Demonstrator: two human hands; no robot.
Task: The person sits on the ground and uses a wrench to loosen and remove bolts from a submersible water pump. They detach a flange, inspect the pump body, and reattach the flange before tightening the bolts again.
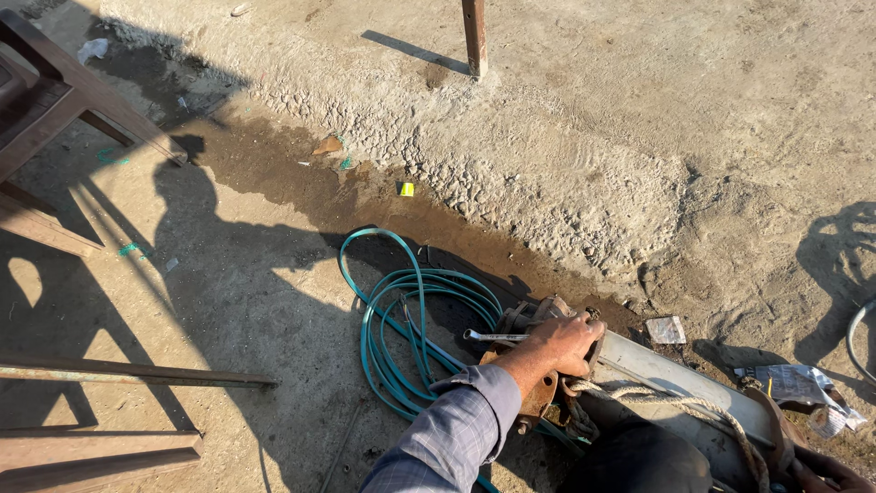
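My left hand (568, 342) reaches out from a blue-grey checked sleeve and closes around a silver spanner (493, 336), whose free end sticks out to the left. The spanner sits on a rusty metal fitting (540, 394) at the end of a long grey metal body (675, 374) lying on the ground. A thick rope (639, 394) is wound over that body. Only the fingers of my right hand (826, 472) show at the bottom right corner, next to a brown curved strap (776, 429); its grip is hidden.
A coiled teal hose (401, 319) lies just left of the fitting on damp ground. Wooden furniture legs (55, 100) stand at the upper left, a metal rod (137, 372) and planks (91, 452) at the lower left, a post (474, 36) at the top. Paper scraps (794, 383) lie at the right.
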